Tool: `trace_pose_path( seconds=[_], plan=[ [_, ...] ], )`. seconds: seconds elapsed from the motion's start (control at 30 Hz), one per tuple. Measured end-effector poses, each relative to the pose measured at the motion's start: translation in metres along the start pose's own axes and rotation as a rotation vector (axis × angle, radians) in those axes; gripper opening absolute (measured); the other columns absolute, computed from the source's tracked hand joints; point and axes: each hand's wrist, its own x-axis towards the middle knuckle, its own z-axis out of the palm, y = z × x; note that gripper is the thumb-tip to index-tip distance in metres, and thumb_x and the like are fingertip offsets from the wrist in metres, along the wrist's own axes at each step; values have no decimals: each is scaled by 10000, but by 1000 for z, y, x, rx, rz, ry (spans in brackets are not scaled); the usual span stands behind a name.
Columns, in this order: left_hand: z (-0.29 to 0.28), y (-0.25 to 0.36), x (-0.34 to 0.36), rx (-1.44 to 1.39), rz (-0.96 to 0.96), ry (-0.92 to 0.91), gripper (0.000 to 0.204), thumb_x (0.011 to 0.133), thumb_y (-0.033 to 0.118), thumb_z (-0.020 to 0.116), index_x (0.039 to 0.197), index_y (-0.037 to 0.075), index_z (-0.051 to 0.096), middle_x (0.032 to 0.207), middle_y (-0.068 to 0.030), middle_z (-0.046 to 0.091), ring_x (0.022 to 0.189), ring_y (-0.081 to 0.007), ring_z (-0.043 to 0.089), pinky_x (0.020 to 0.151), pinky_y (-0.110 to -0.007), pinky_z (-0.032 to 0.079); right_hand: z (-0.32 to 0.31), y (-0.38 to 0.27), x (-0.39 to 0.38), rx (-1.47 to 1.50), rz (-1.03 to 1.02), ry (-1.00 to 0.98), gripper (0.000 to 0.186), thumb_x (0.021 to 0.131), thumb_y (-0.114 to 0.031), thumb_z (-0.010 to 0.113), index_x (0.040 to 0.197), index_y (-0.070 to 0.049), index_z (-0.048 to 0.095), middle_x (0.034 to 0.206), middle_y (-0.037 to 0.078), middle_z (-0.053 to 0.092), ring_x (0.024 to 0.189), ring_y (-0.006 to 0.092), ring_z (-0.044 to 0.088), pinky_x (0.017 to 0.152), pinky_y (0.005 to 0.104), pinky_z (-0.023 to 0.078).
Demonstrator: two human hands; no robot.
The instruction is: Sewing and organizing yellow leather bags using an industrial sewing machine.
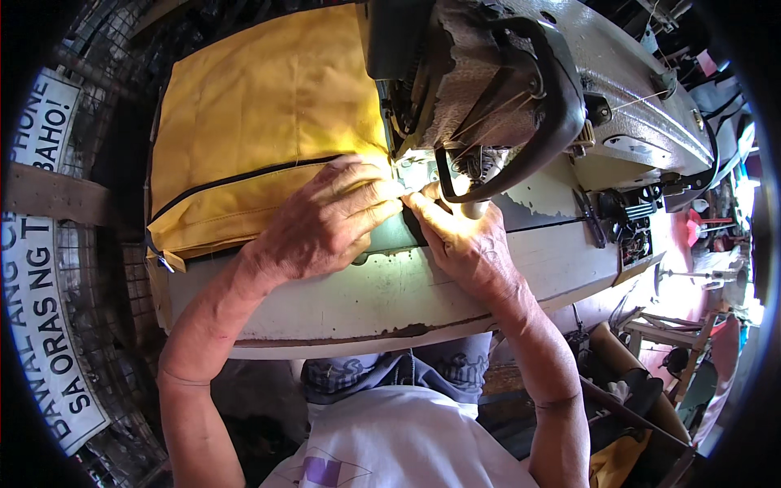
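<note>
A yellow fabric bag (268,98) with a black zipper line (244,180) across its front lies flat at the left of the sewing machine (521,89). My left hand (325,220) rests at its near right corner, the fingers bent and closed on the edge beside the lit needle area. My right hand (468,244) is just right of it, under the machine head, with thumb and index finger pressed together close to the left fingertips. What those right fingers pinch is too small to tell. The needle's point is hidden.
The pale worktable (325,305) has a chipped front edge. Scissors (591,218) with dark handles lie at the right, beside a tray of small parts (636,232). A wire mesh wall with white signs (69,342) stands at the left. Yellow cloth (618,462) lies low at the right.
</note>
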Motion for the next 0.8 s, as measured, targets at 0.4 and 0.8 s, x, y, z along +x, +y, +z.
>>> trace_pose_path(
  seconds=[0.4, 0.8],
  plan=[
    [-1, 6, 0, 86, 11, 31, 387, 672, 4, 649, 1052, -65, 669, 1154, -138, 636, 1193, -314, 562, 1085, -458, 428, -1, 4, 1, 0, -51, 17, 323, 836, -64, 670, 1154, -119, 669, 821, 79, 632, 749, 292, 622, 659, 405, 507],
    [2, 6, -4, 46, -37, -3, 408, 679, -3, 652, 1079, -81, 670, 1151, -164, 638, 1199, -332, 569, 1087, -457, 445, -4, 7, 2, 118, 53, -17, 286, 797, -76, 711, 1079, -112, 746, 865, 113, 657, 803, 313, 630, 722, 416, 518]
  ],
)
